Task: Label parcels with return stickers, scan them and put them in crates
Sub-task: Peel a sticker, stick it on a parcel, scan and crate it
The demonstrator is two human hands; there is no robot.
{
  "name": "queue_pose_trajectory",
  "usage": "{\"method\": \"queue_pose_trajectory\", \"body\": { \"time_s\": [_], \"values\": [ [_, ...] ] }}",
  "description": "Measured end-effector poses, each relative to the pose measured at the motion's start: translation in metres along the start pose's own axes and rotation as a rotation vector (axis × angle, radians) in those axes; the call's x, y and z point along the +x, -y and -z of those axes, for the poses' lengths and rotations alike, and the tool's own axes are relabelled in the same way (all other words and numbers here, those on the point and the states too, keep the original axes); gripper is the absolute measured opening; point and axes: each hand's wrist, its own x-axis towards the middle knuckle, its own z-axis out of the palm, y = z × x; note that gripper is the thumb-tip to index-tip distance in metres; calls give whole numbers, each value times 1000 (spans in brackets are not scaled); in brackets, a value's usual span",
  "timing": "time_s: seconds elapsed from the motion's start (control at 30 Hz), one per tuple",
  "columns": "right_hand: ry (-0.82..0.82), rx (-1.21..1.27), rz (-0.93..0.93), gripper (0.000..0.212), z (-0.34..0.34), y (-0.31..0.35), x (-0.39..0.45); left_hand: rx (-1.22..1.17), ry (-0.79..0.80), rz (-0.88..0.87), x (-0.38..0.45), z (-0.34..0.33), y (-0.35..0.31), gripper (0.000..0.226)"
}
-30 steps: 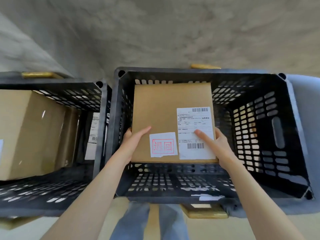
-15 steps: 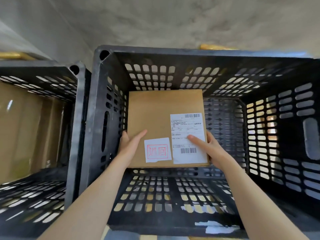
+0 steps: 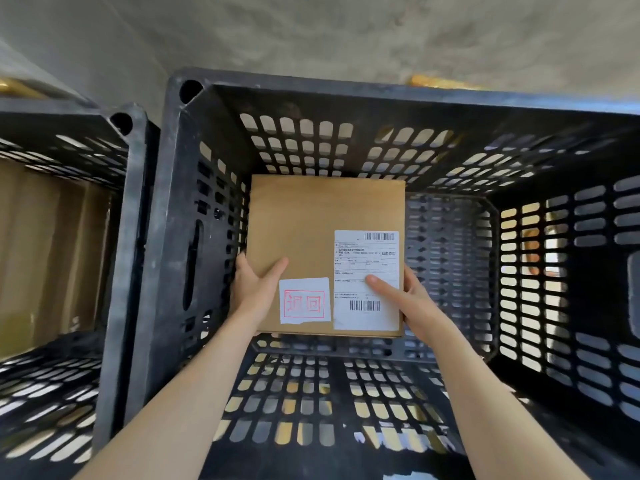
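I hold the parcel low inside the black crate, left hand and right hand gripping its near corners; return sticker is on, release remains

Interior of the black slatted crate: the cardboard parcel fills the left part against the left wall, leaving open floor to its right and on the near side, bounded all round by the crate's tall walls.
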Motion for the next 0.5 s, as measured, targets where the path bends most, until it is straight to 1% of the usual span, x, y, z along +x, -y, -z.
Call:
{"method": "queue_pose_trajectory", "body": {
  "time_s": [0.13,0.23,0.3,0.4,0.5],
  "values": [
    [10,-20,-21,83,1,0,2,16,74,82,3,4,-10,83],
    [-28,-52,-39,84,0,2,3,22,146,180,7,11,-20,83],
    [-55,-87,-47,90,-3,3,2,45,170,211,4,15,-24,81],
    [-122,-179,-52,93,-10,8,0,100,173,198,-7,18,-26,78],
    [-233,-353,-14,102,-21,15,-6,236,156,104,-28,25,-30,76]
  ]
}}
